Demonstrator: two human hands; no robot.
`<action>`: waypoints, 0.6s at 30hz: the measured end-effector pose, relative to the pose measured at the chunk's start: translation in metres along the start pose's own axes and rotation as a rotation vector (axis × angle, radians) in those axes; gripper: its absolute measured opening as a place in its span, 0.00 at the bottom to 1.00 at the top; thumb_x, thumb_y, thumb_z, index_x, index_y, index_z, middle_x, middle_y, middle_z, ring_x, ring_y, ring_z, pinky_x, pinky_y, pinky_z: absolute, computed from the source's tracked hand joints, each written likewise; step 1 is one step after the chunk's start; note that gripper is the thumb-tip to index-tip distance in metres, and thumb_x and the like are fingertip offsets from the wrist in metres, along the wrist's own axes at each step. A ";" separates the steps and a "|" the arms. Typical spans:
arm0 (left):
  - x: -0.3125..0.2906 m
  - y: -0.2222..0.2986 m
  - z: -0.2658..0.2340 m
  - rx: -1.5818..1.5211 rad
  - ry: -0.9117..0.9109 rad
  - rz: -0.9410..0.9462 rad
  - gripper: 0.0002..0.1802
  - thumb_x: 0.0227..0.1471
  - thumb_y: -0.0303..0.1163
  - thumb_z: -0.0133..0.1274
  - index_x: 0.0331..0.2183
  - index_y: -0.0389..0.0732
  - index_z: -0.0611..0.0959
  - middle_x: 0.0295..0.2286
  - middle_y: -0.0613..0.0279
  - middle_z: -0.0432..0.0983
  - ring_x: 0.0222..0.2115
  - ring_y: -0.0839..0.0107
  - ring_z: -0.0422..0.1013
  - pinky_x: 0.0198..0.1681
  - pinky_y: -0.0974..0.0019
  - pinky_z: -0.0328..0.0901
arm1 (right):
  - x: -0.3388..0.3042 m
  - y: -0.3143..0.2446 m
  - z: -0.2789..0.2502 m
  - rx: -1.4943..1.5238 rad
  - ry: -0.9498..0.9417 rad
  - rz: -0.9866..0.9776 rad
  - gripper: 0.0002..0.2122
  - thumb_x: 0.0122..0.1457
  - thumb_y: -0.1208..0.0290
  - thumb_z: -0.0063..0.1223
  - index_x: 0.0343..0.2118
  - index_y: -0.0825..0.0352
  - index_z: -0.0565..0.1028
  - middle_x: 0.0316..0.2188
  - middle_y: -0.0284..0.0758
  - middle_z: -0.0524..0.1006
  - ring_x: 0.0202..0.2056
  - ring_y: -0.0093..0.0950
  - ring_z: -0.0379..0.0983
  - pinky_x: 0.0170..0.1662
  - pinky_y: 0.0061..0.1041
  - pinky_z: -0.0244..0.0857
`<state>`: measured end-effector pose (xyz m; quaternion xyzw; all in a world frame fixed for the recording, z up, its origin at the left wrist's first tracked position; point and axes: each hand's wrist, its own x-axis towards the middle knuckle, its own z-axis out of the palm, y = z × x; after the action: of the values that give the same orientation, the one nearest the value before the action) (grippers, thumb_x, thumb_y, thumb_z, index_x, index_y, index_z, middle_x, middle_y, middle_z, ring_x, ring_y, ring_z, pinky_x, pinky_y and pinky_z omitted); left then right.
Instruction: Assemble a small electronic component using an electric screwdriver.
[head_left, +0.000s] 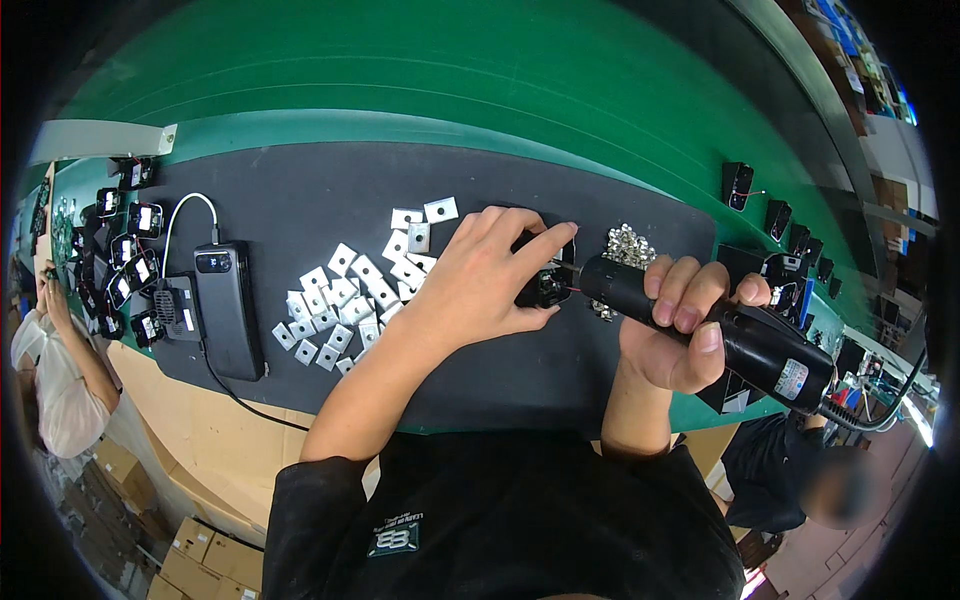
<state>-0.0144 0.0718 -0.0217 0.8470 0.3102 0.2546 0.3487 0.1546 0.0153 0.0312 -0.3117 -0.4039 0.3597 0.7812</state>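
The left hand [480, 275] lies flat-fingered over a small black part [545, 287] on the dark mat [300, 190], pinning it down, fingers curled about it rather than lifted, so it cannot shift. The right hand [680, 325] is wrapped tight round a black electric screwdriver [735, 335], its tip laid against the part. Square metal plates [350, 295] and a heap of screws [628, 245] lie within reach.
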 end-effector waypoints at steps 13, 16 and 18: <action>0.000 -0.002 0.000 -0.028 0.003 -0.004 0.40 0.29 0.38 0.66 0.51 0.46 0.75 0.41 0.57 0.69 0.42 0.57 0.65 0.47 0.56 0.61 | 0.000 0.000 -0.001 0.000 -0.121 0.004 0.18 0.52 0.70 0.54 0.45 0.56 0.63 0.22 0.25 0.65 0.24 0.20 0.62 0.34 0.25 0.59; -0.001 -0.002 0.000 -0.027 -0.002 -0.012 0.40 0.29 0.38 0.66 0.51 0.46 0.74 0.41 0.57 0.69 0.42 0.57 0.65 0.47 0.56 0.61 | 0.000 0.000 -0.002 -0.005 -0.130 0.003 0.18 0.52 0.70 0.54 0.46 0.57 0.63 0.21 0.25 0.65 0.23 0.20 0.62 0.34 0.25 0.58; -0.002 -0.001 -0.001 -0.028 -0.005 -0.014 0.40 0.30 0.38 0.65 0.51 0.46 0.74 0.41 0.57 0.69 0.42 0.57 0.65 0.47 0.56 0.61 | 0.000 -0.001 -0.002 -0.006 -0.137 0.004 0.18 0.52 0.70 0.54 0.46 0.57 0.63 0.21 0.25 0.65 0.23 0.20 0.62 0.34 0.25 0.58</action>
<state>-0.0162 0.0716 -0.0224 0.8404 0.3118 0.2543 0.3630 0.1559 0.0143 0.0307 -0.2895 -0.4571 0.3805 0.7500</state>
